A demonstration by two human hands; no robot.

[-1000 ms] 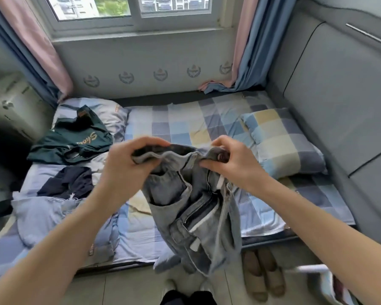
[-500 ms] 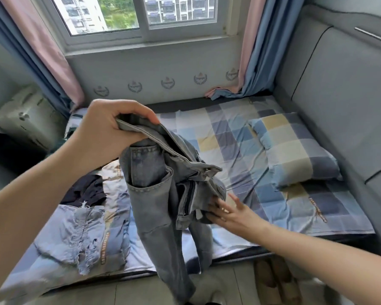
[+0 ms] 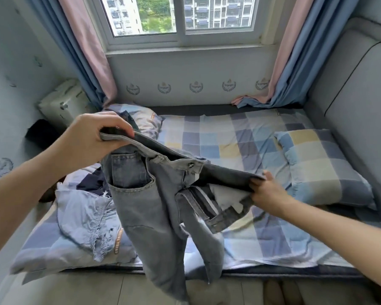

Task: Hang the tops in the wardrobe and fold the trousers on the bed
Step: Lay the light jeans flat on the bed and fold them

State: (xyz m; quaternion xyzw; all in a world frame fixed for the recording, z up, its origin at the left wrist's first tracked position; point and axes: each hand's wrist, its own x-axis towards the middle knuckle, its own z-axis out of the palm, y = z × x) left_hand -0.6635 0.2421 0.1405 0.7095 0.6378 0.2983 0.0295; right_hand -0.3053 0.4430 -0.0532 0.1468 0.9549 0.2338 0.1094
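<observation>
Trousers (image 3: 161, 208): grey denim jeans, held in the air over the near edge of the bed (image 3: 240, 137), waistband stretched between my two hands, fly unzipped, legs hanging down past the mattress edge toward the floor. My left hand (image 3: 92, 139) grips the left end of the waistband, fingers curled over the top and thumb beneath. My right hand (image 3: 266, 192) sits lower and pinches the right end of the waistband, fingers closed on the fabric. On the bed below my left arm lies a pale blue garment (image 3: 86, 219) with a frayed hem; a dark navy garment (image 3: 92, 181) lies just beyond it. One checked pillow (image 3: 321, 166) rests at the right of the bed, a second pillow (image 3: 141, 117) at the far left. Farther back: window (image 3: 180, 16) and pink-and-blue curtains (image 3: 86, 51).
</observation>
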